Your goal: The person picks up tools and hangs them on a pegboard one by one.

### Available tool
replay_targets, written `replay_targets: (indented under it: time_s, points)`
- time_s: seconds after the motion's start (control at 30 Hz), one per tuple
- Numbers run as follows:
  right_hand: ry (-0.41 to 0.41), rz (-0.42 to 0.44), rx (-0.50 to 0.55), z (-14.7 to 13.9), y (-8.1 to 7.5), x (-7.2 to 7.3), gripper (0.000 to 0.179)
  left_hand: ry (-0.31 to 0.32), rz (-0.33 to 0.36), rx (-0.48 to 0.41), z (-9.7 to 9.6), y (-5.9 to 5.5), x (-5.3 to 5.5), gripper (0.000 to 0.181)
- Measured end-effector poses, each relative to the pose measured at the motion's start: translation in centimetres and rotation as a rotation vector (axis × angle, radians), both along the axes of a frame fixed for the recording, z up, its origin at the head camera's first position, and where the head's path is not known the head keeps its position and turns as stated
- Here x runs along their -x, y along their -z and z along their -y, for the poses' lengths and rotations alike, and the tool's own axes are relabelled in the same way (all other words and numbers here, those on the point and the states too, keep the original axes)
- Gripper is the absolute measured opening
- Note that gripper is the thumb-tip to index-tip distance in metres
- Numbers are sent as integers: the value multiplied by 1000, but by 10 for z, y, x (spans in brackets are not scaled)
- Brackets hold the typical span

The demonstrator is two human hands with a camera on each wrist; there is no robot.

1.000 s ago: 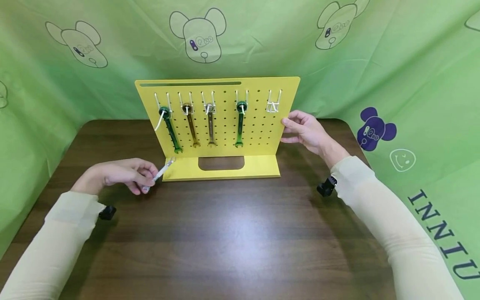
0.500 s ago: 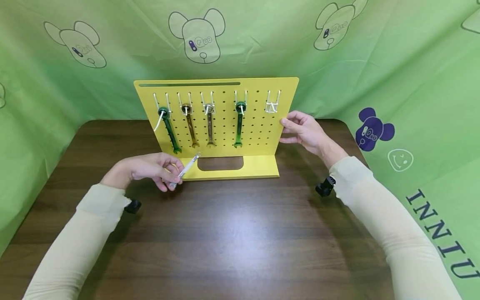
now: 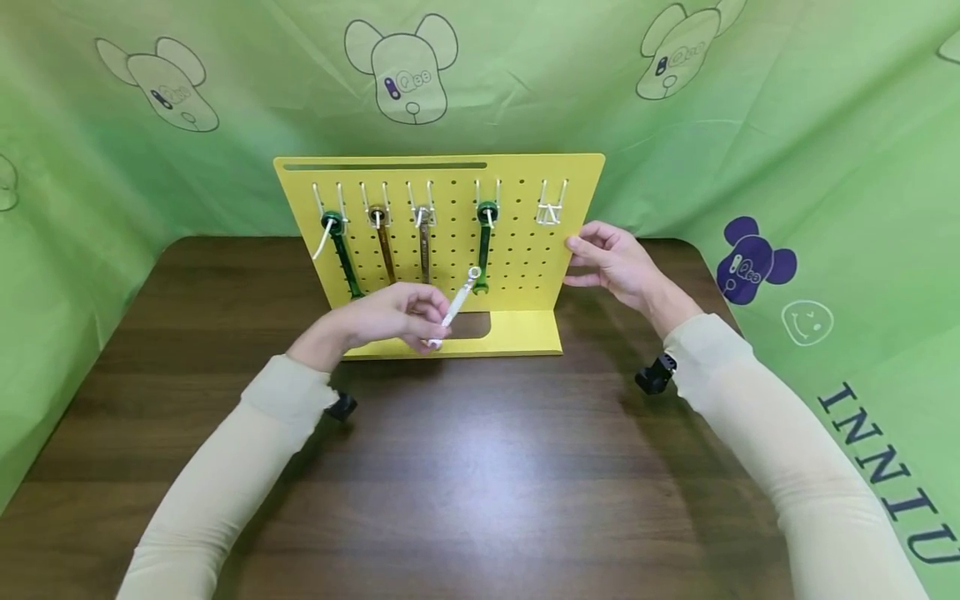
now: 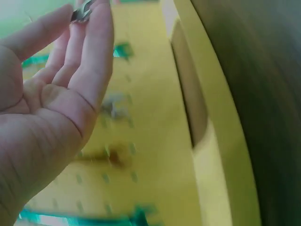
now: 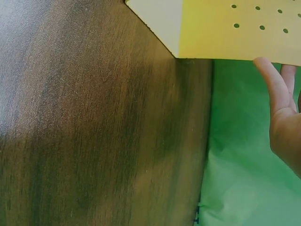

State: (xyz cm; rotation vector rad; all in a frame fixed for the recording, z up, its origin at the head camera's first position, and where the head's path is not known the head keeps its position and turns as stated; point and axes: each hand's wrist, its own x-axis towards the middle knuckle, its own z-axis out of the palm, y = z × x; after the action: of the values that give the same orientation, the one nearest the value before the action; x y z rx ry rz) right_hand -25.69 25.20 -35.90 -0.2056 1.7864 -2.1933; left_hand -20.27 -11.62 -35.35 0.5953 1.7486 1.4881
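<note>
My left hand (image 3: pixel 393 315) pinches a small silver wrench (image 3: pixel 460 298) between thumb and fingers, ring end up and to the right. It is in front of the lower part of a yellow pegboard (image 3: pixel 525 250). In the left wrist view only a bit of the wrench (image 4: pixel 83 13) shows at the fingertips. My right hand (image 3: pixel 618 265) holds the pegboard's right edge, thumb in front and fingers partly behind it. On hooks hang a green wrench (image 3: pixel 345 258) at far left, a bronze wrench (image 3: pixel 386 250), a grey wrench (image 3: pixel 425 254) and another green wrench (image 3: pixel 483 246).
A white double hook (image 3: pixel 549 213) at the board's upper right bears no wrench. The board's yellow base (image 3: pixel 525 333) stands on a dark wooden table (image 3: pixel 480 467). A green patterned cloth (image 3: pixel 525 83) hangs behind and at the sides.
My left hand has moved right and slightly up with the silver wrench, from the board's left end to its middle. My right hand stays at the board's edge.
</note>
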Motion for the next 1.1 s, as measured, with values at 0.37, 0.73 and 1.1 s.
replay_targets:
  time_s: [0.37, 0.73, 1.1]
  points:
    - [4, 7, 4, -1, -1, 0, 10, -200, -74, -216, -85, -15, -11, 28]
    - [-15, 3, 2, -1, 0, 1, 9, -278, -88, -274, -121, -18, -7, 26]
    - [-11, 1, 3, -1, -2, -1, 9, -309, -99, -283, -129, -15, -2, 23]
